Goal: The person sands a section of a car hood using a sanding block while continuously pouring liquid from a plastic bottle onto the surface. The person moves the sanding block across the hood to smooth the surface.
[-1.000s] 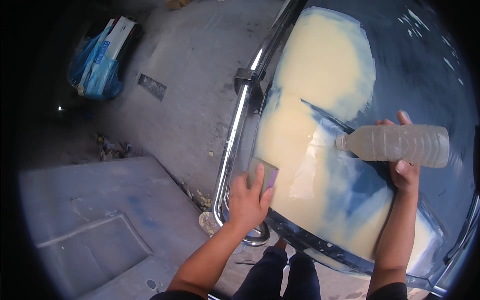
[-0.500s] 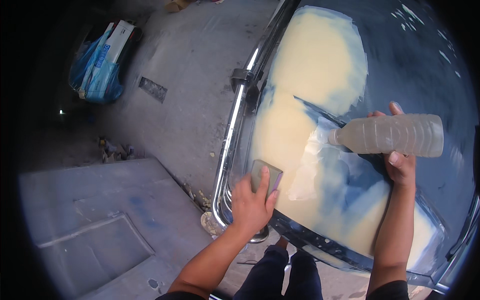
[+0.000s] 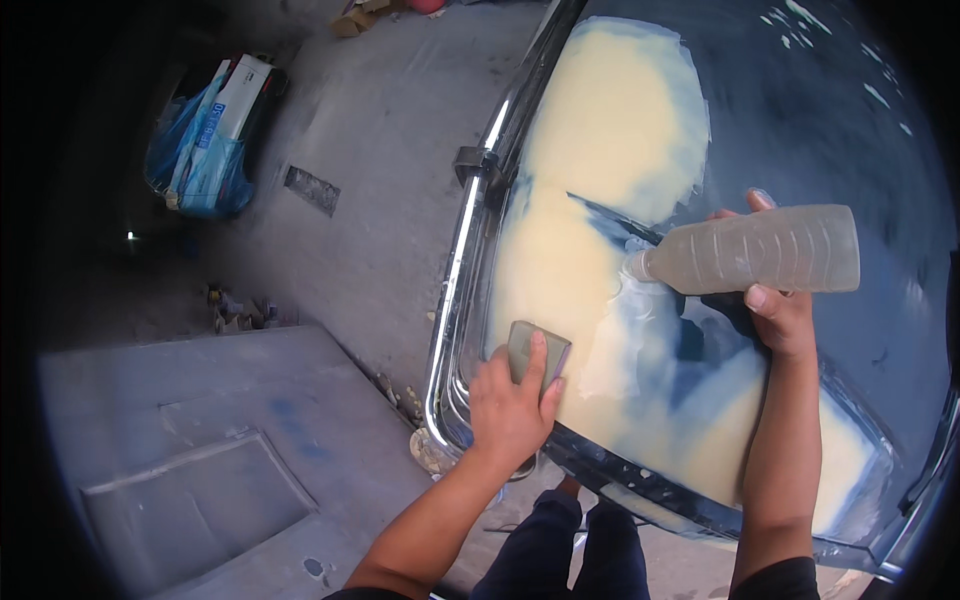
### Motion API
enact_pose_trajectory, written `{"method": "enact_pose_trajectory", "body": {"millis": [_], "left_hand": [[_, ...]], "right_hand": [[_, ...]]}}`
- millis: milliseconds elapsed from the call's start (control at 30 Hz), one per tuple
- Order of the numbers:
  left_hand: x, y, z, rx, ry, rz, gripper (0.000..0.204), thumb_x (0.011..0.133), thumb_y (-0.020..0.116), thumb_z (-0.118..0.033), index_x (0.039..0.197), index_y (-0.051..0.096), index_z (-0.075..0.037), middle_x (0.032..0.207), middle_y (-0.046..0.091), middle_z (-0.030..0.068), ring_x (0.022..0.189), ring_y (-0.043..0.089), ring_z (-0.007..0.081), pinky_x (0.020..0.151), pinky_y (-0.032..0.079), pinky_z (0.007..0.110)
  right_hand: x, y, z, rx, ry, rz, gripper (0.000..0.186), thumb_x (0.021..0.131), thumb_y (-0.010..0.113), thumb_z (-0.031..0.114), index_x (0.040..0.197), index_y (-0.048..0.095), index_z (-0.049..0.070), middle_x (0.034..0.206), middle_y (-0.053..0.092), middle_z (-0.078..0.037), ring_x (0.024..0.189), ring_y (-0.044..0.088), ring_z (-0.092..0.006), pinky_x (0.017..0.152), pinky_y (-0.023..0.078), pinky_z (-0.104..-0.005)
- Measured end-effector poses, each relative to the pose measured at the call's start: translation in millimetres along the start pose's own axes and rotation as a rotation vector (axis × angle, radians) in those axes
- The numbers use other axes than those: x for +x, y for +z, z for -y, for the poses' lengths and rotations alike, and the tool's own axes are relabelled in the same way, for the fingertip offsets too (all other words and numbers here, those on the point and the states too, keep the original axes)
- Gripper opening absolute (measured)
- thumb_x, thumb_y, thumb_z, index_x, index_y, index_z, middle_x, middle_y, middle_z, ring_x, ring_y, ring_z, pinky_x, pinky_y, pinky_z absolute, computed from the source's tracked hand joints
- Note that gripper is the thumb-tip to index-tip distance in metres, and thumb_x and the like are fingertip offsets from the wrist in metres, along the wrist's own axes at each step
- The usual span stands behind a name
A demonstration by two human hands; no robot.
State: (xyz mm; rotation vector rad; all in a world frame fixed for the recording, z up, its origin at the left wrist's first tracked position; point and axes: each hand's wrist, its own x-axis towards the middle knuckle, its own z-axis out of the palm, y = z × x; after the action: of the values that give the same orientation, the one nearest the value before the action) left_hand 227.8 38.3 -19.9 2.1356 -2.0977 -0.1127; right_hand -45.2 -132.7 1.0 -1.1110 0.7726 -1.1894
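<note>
My left hand (image 3: 510,405) is closed around a grey-green sanding block (image 3: 537,352), pressed flat on the cream filler (image 3: 560,265) near the left edge of a dark blue vehicle panel (image 3: 790,130). In my right hand (image 3: 785,315) lies a clear ribbed plastic bottle (image 3: 760,250), its fingers and thumb wrapped about the middle. The bottle is held nearly level over the panel, uncapped mouth to the left. Cloudy liquid shows inside. Below the mouth, a shiny wet patch (image 3: 605,365) spreads down the filler toward the block.
A chrome tube bar (image 3: 466,235) with a black bracket runs along the panel's left side. At lower left lies a large grey panel (image 3: 200,400). Farther off, a white vehicle part wrapped in blue plastic (image 3: 210,140) stands on the concrete floor (image 3: 385,130). Cardboard (image 3: 355,18) lies beyond.
The bottle has shifted slightly left over the filler. My left hand and the block have moved a little right across the panel. The whole view has shifted a little.
</note>
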Motion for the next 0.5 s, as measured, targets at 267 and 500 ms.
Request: {"method": "enact_pose_trajectory", "body": {"millis": [267, 500], "left_hand": [[141, -2, 44, -0.08, -0.349, 0.01, 0.055, 0.099, 0.05, -0.039, 0.146, 0.046, -0.01, 0.114, 0.054, 0.0236, 0.101, 0.057, 0.0411, 0.088, 0.049, 0.047], [-9, -1, -28, 0.031, 0.026, -0.01, 0.063, 0.088, 0.065, -0.037, 0.143, 0.051, -0.009, 0.107, 0.051, 0.0289, 0.097, 0.056, 0.0444, 0.082, 0.049, 0.053]], "right_hand": [[3, 14, -1, 0.036, 0.001, -0.004, 0.104, 0.064, 0.086, 0.036, 0.147, 0.035, -0.001, 0.131, 0.056, -0.024, 0.125, 0.055, -0.035, 0.109, 0.041, -0.0476], [-1, -6, 2, 0.0, 0.015, -0.011, 0.102, 0.065, 0.085, 0.034, 0.147, 0.035, 0.0, 0.132, 0.056, -0.023, 0.127, 0.053, -0.0346, 0.109, 0.041, -0.0476]]}}
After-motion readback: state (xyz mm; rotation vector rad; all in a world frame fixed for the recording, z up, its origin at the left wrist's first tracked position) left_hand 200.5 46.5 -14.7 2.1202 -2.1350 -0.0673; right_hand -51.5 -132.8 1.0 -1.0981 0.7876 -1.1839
